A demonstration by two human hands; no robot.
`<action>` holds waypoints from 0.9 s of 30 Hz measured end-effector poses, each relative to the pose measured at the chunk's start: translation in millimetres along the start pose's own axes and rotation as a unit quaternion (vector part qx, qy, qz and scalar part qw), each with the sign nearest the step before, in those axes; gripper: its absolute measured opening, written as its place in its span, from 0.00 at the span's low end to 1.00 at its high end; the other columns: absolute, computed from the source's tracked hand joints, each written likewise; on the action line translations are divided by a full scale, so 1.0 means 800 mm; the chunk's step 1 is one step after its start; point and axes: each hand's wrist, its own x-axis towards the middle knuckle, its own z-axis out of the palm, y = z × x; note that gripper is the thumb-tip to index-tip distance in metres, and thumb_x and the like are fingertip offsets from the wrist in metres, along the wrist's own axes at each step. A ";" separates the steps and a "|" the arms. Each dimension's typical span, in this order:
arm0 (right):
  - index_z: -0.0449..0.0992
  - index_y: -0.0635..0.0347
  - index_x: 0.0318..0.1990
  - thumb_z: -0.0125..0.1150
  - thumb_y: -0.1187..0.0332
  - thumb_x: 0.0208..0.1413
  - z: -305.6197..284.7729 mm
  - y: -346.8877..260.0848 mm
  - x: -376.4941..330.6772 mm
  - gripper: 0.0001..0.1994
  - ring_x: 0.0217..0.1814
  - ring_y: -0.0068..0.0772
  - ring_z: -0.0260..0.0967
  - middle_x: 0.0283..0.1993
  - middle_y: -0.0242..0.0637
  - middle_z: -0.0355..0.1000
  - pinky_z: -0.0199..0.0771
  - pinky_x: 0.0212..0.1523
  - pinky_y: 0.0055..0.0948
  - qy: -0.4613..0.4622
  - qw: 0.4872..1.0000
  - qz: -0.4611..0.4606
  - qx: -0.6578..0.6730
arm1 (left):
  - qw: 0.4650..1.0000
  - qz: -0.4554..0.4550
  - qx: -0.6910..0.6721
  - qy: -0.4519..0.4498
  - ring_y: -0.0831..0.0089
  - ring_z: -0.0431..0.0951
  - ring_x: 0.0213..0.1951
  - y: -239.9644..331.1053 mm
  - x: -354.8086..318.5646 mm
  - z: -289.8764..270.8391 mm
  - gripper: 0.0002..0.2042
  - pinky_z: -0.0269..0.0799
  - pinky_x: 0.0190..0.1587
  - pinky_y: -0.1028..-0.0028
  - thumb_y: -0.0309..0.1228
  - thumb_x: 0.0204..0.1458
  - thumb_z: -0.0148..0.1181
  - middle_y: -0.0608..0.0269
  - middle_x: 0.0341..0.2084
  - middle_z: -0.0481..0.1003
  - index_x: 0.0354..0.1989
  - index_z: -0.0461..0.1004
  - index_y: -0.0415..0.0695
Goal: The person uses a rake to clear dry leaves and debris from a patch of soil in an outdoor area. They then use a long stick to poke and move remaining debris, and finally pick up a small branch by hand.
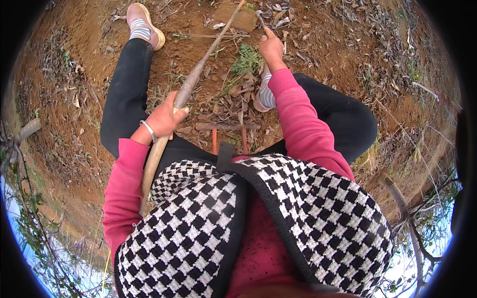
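A long wooden pole [188, 85] slants from beside my left side up to a thin tip between my feet. Its upper length is grey-brown; below my hand the wood looks paler and smoother. My left hand [166, 118], with a silver bangle at the wrist, is closed around the pole. Farther right, my right hand [272, 48] is closed, its index finger and thumb toward a thin dark stick-like thing [260, 20] jutting up from it. I cannot make out what kind of thing that is. It is apart from the pole, near its tip.
A brown clod or stone [239, 18] lies by the pole's tip. Green weeds [247, 60] and dry leaves cover reddish soil. Between my legs, two reddish bars [214, 140] meet a brown crosspiece [227, 126]. Bare branches [397, 196] stand at the right rim.
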 end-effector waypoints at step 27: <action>0.68 0.50 0.62 0.51 0.65 0.58 0.038 0.012 -0.031 0.23 0.50 0.55 0.72 0.45 0.53 0.75 0.69 0.52 0.45 0.008 0.999 0.000 0.052 | 0.999 -0.019 -0.013 -0.026 0.69 0.74 0.16 0.003 -0.002 -0.001 0.30 0.72 0.19 0.69 0.40 0.58 0.55 0.53 0.27 0.72 0.63 0.50 0.40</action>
